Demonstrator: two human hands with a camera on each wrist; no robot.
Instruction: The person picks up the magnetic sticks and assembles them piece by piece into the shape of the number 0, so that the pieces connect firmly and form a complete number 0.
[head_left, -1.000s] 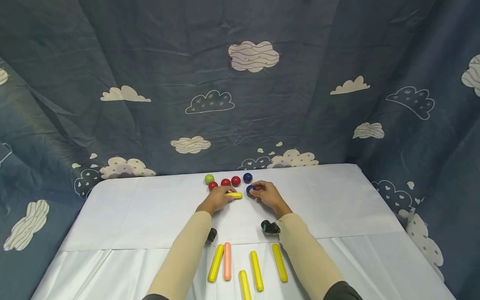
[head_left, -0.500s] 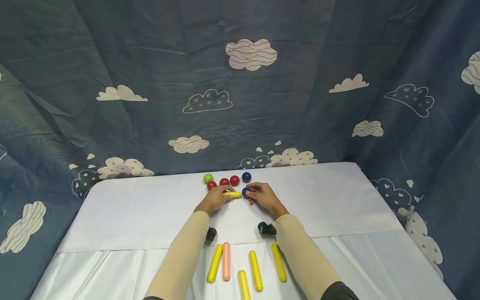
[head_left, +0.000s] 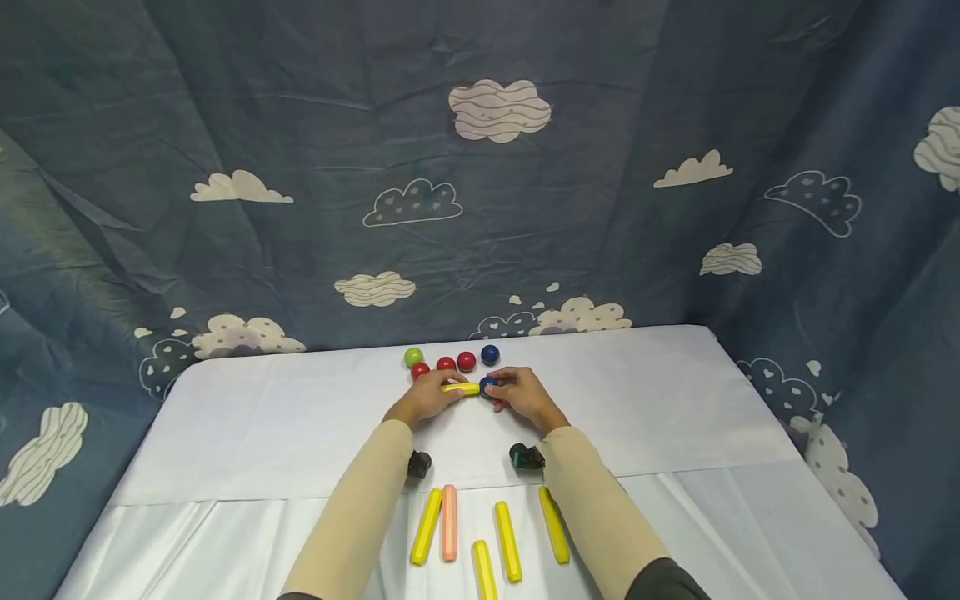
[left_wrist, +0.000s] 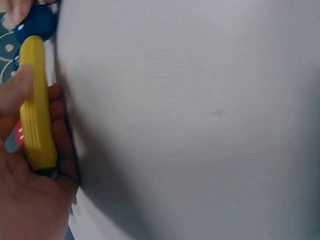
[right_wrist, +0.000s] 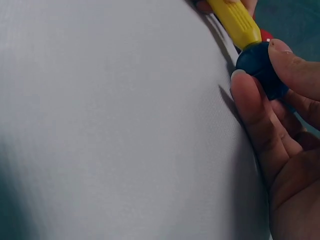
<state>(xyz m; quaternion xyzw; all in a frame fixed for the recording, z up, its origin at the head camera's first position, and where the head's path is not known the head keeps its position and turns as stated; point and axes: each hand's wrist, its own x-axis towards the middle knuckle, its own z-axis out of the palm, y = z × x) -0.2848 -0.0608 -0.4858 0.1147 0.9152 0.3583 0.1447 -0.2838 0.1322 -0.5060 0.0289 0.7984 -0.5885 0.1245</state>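
Note:
My left hand (head_left: 427, 397) grips a ridged yellow stick (head_left: 460, 387) lying level just above the white table (head_left: 675, 400). In the left wrist view the yellow stick (left_wrist: 36, 102) sits between thumb and fingers. My right hand (head_left: 517, 392) pinches a dark blue ball (head_left: 488, 385), and this blue ball (right_wrist: 261, 68) touches the end of the yellow stick (right_wrist: 235, 20). Behind the hands lie a green ball (head_left: 413, 357), three red balls (head_left: 446, 364) and another blue ball (head_left: 491, 354).
Near the front edge lie several yellow sticks (head_left: 507, 540) and one pink stick (head_left: 449, 533). A blue cloud-print cloth (head_left: 480, 183) hangs behind and beside the table. Black wrist cameras (head_left: 525, 456) sit under both forearms.
My right hand has brought the blue ball leftward until it meets the end of the yellow stick. The left hand has kept the stick nearly still.

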